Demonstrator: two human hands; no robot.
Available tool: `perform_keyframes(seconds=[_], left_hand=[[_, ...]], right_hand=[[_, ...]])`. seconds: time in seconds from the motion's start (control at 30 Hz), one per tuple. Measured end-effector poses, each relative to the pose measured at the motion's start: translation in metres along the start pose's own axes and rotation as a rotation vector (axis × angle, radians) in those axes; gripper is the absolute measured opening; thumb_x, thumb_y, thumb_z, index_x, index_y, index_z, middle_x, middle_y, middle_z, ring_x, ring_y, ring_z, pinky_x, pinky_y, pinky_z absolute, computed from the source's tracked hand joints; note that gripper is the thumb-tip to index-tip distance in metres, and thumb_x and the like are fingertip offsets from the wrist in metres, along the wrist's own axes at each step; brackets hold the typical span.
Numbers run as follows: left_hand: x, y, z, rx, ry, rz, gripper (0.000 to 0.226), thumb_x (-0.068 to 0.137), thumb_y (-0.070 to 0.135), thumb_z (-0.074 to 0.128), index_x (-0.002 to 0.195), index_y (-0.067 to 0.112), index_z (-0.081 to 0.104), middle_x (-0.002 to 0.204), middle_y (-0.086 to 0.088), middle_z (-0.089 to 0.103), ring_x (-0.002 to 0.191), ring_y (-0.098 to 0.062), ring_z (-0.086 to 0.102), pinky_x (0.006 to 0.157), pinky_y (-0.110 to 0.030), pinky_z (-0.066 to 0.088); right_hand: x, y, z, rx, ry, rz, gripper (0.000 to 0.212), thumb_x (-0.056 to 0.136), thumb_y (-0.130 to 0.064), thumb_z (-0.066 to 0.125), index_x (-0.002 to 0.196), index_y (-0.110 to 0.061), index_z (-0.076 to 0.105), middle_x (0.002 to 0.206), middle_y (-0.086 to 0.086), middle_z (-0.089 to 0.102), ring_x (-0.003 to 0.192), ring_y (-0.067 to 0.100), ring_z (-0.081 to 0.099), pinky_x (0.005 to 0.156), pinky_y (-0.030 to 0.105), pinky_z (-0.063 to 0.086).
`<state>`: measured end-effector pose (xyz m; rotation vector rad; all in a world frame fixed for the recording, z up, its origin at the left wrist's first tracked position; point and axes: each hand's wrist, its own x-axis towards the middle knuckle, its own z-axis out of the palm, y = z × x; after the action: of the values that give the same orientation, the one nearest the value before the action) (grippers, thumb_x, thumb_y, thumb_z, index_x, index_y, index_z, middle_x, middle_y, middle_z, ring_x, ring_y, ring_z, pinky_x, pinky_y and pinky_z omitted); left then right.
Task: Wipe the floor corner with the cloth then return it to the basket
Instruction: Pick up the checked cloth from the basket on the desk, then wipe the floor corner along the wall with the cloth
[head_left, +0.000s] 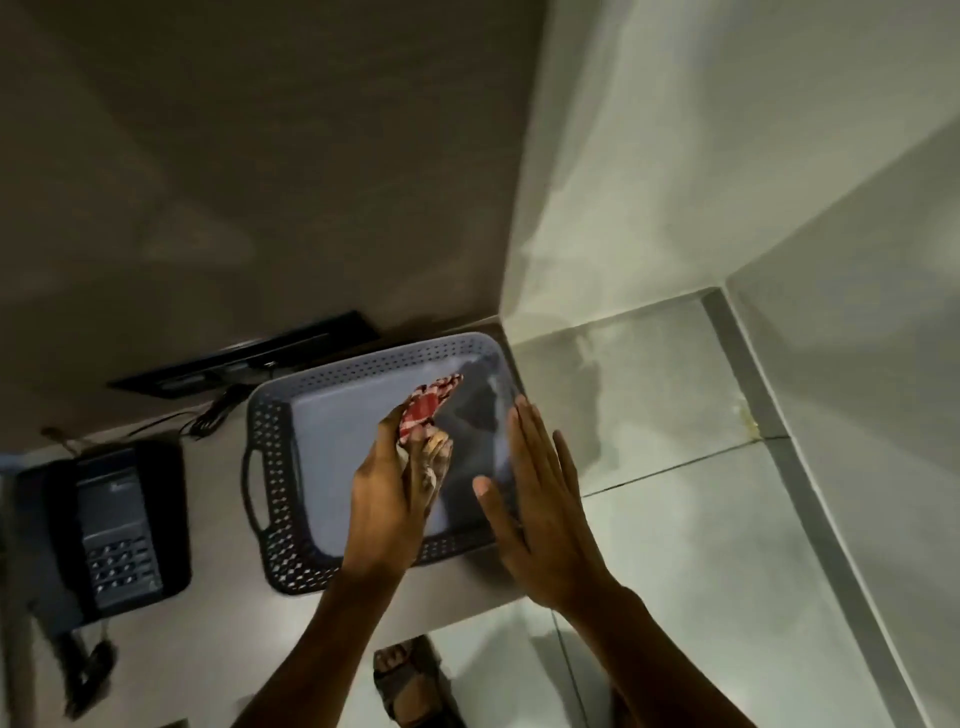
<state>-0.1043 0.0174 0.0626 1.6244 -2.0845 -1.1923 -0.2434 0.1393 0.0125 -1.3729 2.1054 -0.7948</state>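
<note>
1. Left hand (387, 499): grip pinching the red-and-white checked cloth (430, 408), held over the grey perforated plastic basket (270, 447) on the counter (208, 639).
2. Right hand (540, 514): fingers spread flat, empty, above the basket's right rim.
3. Black desk phone (111, 525) left of the basket.

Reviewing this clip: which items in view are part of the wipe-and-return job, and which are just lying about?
Part of the job:
- red and white cloth, held in the left hand over the basket
- grey perforated basket
- floor corner
- right hand, open and flat by the basket's right edge

Lying about:
- desk telephone
- dark flat device by the wall
</note>
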Motion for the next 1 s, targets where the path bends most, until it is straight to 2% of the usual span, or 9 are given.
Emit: perform_keyframes(seconds=[0.1,0.17,0.23,0.33,0.5,0.57,0.7,0.83,1.0], left_hand=[[-0.012,0.066,0.034,-0.065,-0.010,0.083,0.039,0.104,0.013,0.055,0.142,0.012,0.052,0.106,-0.005,0.072,0.094,-0.018,0.072,0.083,-0.032,0.059],[-0.018,0.088,0.047,-0.168,-0.058,0.078,0.031,0.107,0.016,0.055,0.137,0.021,0.055,0.107,0.014,0.069,0.099,0.006,0.070,0.085,-0.010,0.053],[-0.026,0.120,0.091,-0.266,-0.137,0.038,0.027,0.109,0.028,0.052,0.135,0.029,0.054,0.111,0.021,0.068,0.103,0.020,0.066,0.083,-0.001,0.050],[-0.042,0.157,0.177,-0.392,-0.141,-0.027,0.024,0.109,0.036,0.051,0.131,0.032,0.058,0.111,0.016,0.073,0.104,0.002,0.074,0.083,-0.013,0.059],[-0.065,0.187,0.316,-0.519,-0.198,-0.198,0.036,0.108,0.047,0.045,0.138,0.032,0.056,0.126,0.002,0.074,0.117,-0.020,0.073,0.107,-0.052,0.057],[-0.067,0.191,0.361,-0.538,-0.226,-0.220,0.038,0.109,0.045,0.044,0.140,0.026,0.055,0.127,-0.002,0.074,0.117,-0.022,0.073,0.107,-0.052,0.057],[-0.060,0.188,0.440,-0.540,-0.209,-0.232,0.031,0.112,0.035,0.042,0.132,0.015,0.056,0.110,-0.004,0.076,0.094,-0.005,0.078,0.085,-0.033,0.063],[-0.036,0.171,0.523,-0.483,-0.240,-0.232,0.030,0.111,0.042,0.043,0.126,0.020,0.057,0.114,-0.007,0.074,0.107,-0.025,0.074,0.100,-0.054,0.060],[0.009,0.145,0.622,-0.496,-0.218,-0.191,0.034,0.111,0.040,0.042,0.133,0.017,0.054,0.114,0.001,0.071,0.115,-0.023,0.070,0.100,-0.039,0.058]], right_hand=[[-0.035,0.040,-0.055,0.039,0.040,0.138,0.075,0.115,-0.067,0.019,0.178,-0.033,-0.002,0.189,-0.010,-0.002,0.175,0.007,-0.002,0.141,0.029,-0.006],[-0.047,0.059,-0.066,0.038,0.057,0.196,0.073,0.116,-0.064,0.020,0.178,-0.034,-0.005,0.189,-0.015,-0.007,0.174,0.004,-0.006,0.141,0.028,-0.007],[-0.067,0.099,-0.093,0.067,0.058,0.260,0.072,0.117,-0.058,0.021,0.178,-0.031,-0.005,0.188,-0.016,-0.008,0.173,0.002,-0.007,0.141,0.031,-0.006],[-0.098,0.177,-0.134,0.051,0.054,0.297,0.074,0.116,-0.061,0.016,0.179,-0.027,-0.004,0.188,-0.014,-0.009,0.173,0.002,-0.009,0.141,0.030,-0.007],[-0.146,0.296,-0.185,-0.037,0.005,0.318,0.081,0.112,-0.073,0.008,0.176,-0.028,-0.015,0.185,-0.016,-0.018,0.170,-0.002,-0.017,0.139,0.028,-0.012],[-0.159,0.340,-0.197,-0.095,-0.074,0.335,0.080,0.111,-0.073,0.006,0.172,-0.032,-0.025,0.180,-0.022,-0.030,0.167,-0.004,-0.026,0.139,0.029,-0.015],[-0.181,0.417,-0.201,-0.158,-0.121,0.309,0.085,0.106,-0.080,-0.002,0.171,-0.030,-0.027,0.174,-0.026,-0.041,0.166,-0.004,-0.031,0.134,0.024,-0.023],[-0.179,0.495,-0.167,-0.145,-0.120,0.324,0.089,0.105,-0.083,0.000,0.171,-0.030,-0.027,0.179,-0.019,-0.033,0.168,0.000,-0.027,0.138,0.029,-0.018],[-0.162,0.593,-0.109,-0.150,-0.055,0.276,0.089,0.113,-0.076,0.017,0.177,-0.025,-0.016,0.187,-0.008,-0.018,0.174,0.009,-0.011,0.142,0.035,-0.004]])
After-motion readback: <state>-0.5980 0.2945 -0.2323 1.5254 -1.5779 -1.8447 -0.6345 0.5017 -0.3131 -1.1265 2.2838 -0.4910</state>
